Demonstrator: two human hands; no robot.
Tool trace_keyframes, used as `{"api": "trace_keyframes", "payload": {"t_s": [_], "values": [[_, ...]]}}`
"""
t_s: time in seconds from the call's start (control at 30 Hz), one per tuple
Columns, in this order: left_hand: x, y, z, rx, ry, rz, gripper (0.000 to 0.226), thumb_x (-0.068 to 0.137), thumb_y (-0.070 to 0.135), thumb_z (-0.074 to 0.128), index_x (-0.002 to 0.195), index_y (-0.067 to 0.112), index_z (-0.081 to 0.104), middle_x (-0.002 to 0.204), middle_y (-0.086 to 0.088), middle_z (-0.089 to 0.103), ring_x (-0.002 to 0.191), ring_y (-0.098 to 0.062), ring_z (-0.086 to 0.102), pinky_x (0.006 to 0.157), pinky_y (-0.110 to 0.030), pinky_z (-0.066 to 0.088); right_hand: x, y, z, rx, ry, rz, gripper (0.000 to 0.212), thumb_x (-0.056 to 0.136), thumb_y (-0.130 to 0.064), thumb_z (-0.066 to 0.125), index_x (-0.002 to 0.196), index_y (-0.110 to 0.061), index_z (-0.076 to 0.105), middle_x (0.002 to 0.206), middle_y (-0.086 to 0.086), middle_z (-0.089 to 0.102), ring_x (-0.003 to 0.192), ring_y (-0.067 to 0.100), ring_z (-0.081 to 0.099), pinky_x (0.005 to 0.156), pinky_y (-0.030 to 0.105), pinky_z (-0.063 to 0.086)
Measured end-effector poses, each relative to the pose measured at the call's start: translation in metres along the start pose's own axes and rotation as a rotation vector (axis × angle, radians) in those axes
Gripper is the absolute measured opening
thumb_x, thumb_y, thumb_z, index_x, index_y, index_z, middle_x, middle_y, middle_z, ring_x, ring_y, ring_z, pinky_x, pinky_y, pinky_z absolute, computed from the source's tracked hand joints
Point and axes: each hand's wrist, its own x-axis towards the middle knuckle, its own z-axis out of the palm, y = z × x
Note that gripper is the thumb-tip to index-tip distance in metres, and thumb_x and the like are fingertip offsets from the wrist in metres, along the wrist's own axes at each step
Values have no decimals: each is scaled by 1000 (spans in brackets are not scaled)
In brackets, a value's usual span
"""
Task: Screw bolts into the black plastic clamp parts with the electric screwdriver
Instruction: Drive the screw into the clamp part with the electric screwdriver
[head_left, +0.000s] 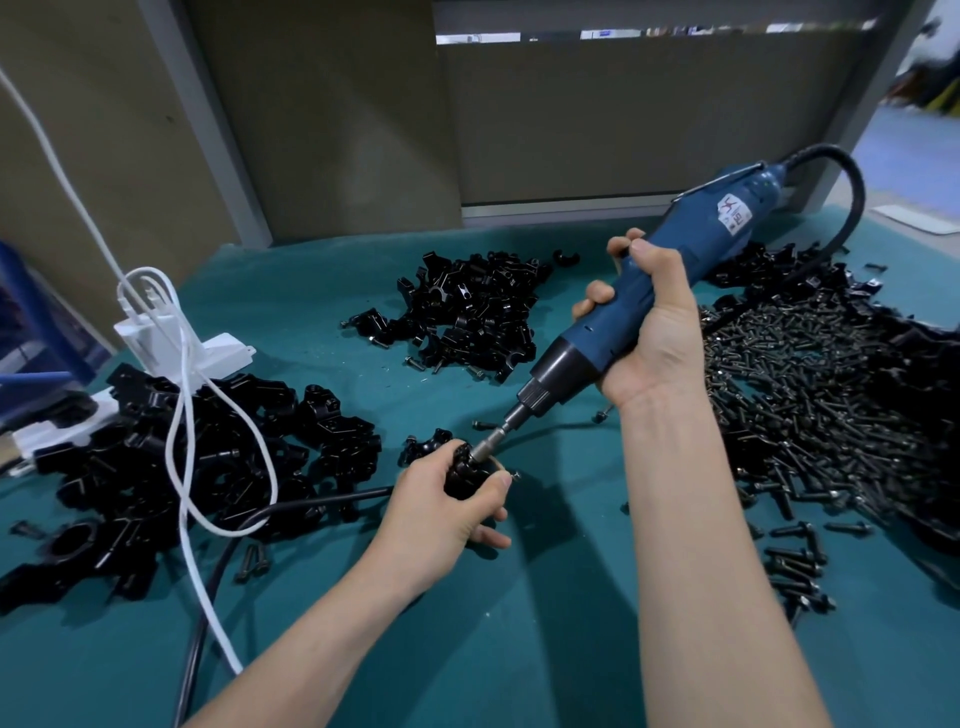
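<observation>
My left hand (441, 512) grips a black plastic clamp part (464, 475) just above the green table, near the middle. My right hand (647, 332) is wrapped round the blue electric screwdriver (670, 280), which slants down to the left. Its metal bit (493, 439) touches the top of the held clamp part; the bolt under the tip is hidden. A wide heap of black bolts (810, 410) lies to the right of my right forearm.
Heaps of black clamp parts lie at the back centre (467, 317), at the left (171, 467) and at the back right (789, 270). A white power strip (171, 343) with white cables sits at the left. A black cable (218, 571) crosses the green mat (519, 649). Loose bolts (795, 561) lie at the right front.
</observation>
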Motion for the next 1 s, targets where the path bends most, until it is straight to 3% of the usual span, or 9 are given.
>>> {"api": "trace_keyframes", "payload": {"t_s": [0.6, 0.73, 1.0], "values": [[0, -1, 1, -31, -3, 26, 11, 88, 10, 66, 86, 6, 56, 56, -3, 61, 48, -27, 64, 49, -31, 56, -1, 3, -3, 2, -9, 30, 13, 90, -10, 55, 83, -19, 60, 77, -8, 66, 47, 9, 47, 48, 21, 44], [1, -3, -1, -98, -39, 57, 23, 88, 7, 66, 87, 24, 50, 63, 3, 59, 54, -22, 60, 50, -35, 56, -2, 3, -3, 26, -22, 43, 15, 90, -12, 54, 80, -20, 61, 79, -8, 67, 47, 8, 46, 48, 21, 44], [4, 0, -11, -162, -170, 64, 19, 91, 5, 63, 81, 18, 53, 70, 1, 60, 63, -20, 64, 48, -30, 54, -3, -7, -2, 64, -134, -16, 5, 88, -18, 51, 87, -21, 55, 83, -11, 65, 48, 6, 45, 49, 20, 43]]}}
